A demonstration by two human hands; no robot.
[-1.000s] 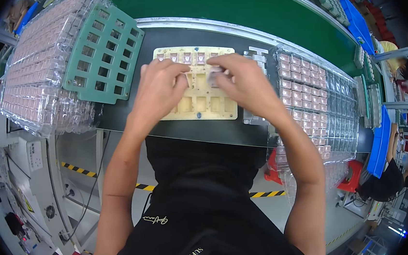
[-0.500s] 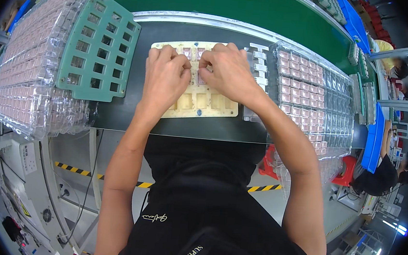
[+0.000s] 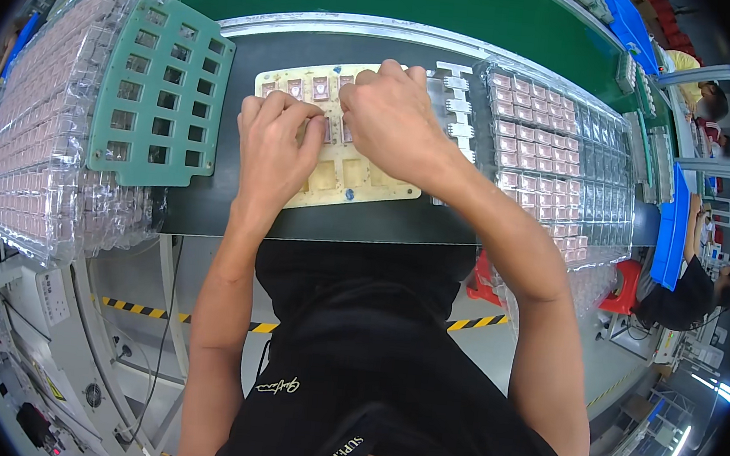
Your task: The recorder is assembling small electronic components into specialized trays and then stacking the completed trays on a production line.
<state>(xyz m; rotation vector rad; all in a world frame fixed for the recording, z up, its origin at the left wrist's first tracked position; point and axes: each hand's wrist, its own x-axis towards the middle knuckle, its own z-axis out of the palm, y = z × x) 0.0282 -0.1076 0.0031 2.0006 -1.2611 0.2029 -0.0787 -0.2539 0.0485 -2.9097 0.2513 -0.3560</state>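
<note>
A cream-coloured tray [image 3: 378, 196] with square pockets lies on the dark worktop in front of me. Small pink square parts [image 3: 321, 89] sit in several far and middle pockets; the near row shows bare pockets. My left hand [image 3: 275, 146] covers the tray's left side, thumb and index finger bent together beside a pink part in the middle row. Over the right side, my right hand [image 3: 396, 122] is closed in a pinch, its fingertips near another middle pocket. What either hand's fingertips hold, if anything, is hidden.
At left stand stacked clear blister trays [image 3: 45, 113] of pink parts, with a green slotted plate [image 3: 164, 93] leaning on them. More blister trays [image 3: 545, 157] lie at right, beside white toothed strips [image 3: 458, 106]. Beyond runs a green conveyor belt [image 3: 359, 2]. Other people work at far right.
Both hands have shifted slightly left in view, as have the tray and the stacks. My right hand's fingers have moved a little, and more pink parts in the far row now show.
</note>
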